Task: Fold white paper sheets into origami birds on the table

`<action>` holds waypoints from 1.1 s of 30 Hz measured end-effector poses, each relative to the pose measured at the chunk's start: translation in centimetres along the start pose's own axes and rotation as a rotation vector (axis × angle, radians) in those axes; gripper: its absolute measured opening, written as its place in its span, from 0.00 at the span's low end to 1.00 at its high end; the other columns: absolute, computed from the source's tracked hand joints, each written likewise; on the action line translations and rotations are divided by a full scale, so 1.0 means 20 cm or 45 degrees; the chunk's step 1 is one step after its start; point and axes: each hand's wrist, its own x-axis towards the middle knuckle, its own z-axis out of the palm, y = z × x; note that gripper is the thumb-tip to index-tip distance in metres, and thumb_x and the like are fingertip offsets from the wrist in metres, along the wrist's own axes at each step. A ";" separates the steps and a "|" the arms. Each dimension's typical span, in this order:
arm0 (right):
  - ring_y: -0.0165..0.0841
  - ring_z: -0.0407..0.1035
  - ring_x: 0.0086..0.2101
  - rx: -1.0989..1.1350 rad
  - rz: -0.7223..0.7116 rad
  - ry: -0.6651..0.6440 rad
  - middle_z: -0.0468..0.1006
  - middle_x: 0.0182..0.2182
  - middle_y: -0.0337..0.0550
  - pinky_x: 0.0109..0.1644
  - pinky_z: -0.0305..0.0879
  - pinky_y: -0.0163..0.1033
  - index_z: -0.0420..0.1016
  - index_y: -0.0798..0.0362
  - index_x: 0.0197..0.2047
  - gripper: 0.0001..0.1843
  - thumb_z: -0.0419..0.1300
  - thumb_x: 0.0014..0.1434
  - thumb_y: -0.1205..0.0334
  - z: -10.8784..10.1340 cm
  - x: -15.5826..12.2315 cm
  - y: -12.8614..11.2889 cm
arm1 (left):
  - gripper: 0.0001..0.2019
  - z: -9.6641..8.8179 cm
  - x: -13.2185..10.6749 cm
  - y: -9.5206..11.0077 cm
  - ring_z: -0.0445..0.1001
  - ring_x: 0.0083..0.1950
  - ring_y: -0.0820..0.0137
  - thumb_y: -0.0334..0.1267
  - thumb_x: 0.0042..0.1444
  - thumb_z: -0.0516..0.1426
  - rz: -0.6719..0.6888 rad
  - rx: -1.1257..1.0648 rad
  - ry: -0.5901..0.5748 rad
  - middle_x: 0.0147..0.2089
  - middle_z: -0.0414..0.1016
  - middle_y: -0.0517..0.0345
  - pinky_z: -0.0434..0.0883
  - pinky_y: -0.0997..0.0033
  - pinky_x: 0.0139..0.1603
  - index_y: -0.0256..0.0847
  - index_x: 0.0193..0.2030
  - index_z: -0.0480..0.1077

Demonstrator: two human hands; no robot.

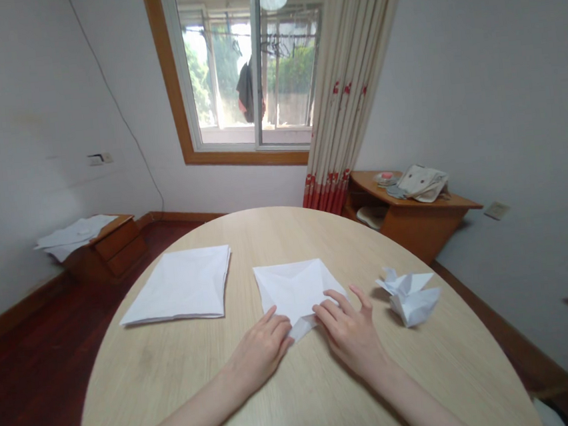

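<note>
I see daylight glaring through window [256, 68] beyond fingers [277, 323]; floor [28, 375] left of them dim; soft shadows, edges stretched.

Fingers [329, 310] partly hide folded paper [294, 289]; forearms [183, 413] cut off.

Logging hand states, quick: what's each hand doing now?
Left hand: curled at the folded white paper; grip can't be told.
Right hand: touching that paper; grip unclear.

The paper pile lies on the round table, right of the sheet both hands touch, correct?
Not quite: the head view shows the paper pile left of the sheet the left hand and right hand touch. It does lie on the round table.
</note>
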 end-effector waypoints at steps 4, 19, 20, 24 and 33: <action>0.41 0.66 0.51 0.002 0.059 0.052 0.79 0.35 0.43 0.62 0.29 0.54 0.74 0.48 0.40 0.12 0.49 0.66 0.67 0.02 -0.01 -0.01 | 0.05 0.01 -0.01 0.00 0.75 0.51 0.66 0.29 0.62 0.53 0.003 -0.029 -0.017 0.44 0.75 0.56 0.67 0.57 0.63 0.39 0.45 0.65; 0.45 0.41 0.65 -0.179 0.118 0.350 0.55 0.66 0.53 0.66 0.33 0.56 0.40 0.53 0.71 0.38 0.54 0.64 0.56 0.19 -0.02 -0.02 | 0.06 -0.01 0.00 0.01 0.74 0.50 0.66 0.28 0.62 0.51 -0.008 -0.035 -0.105 0.47 0.74 0.52 0.60 0.49 0.65 0.40 0.43 0.67; 0.47 0.38 0.66 -0.163 0.146 0.325 0.49 0.68 0.55 0.65 0.35 0.57 0.36 0.54 0.71 0.40 0.53 0.64 0.55 0.20 -0.02 -0.02 | 0.07 -0.01 -0.01 0.01 0.74 0.51 0.65 0.29 0.63 0.52 -0.006 -0.006 -0.110 0.49 0.74 0.51 0.58 0.47 0.66 0.41 0.45 0.67; 0.52 0.31 0.67 -0.118 0.229 0.218 0.29 0.70 0.57 0.63 0.42 0.61 0.26 0.58 0.71 0.43 0.51 0.65 0.55 0.22 -0.03 -0.02 | 0.12 0.00 -0.01 -0.01 0.70 0.58 0.60 0.36 0.63 0.53 0.012 0.128 -0.155 0.56 0.71 0.48 0.53 0.45 0.67 0.43 0.53 0.68; 0.50 0.36 0.66 -0.067 0.271 0.094 0.35 0.69 0.60 0.62 0.45 0.60 0.24 0.59 0.70 0.43 0.50 0.65 0.57 0.24 -0.03 -0.02 | 0.15 0.02 -0.02 -0.02 0.70 0.58 0.62 0.41 0.66 0.51 0.038 0.271 -0.193 0.59 0.71 0.50 0.47 0.50 0.68 0.44 0.56 0.68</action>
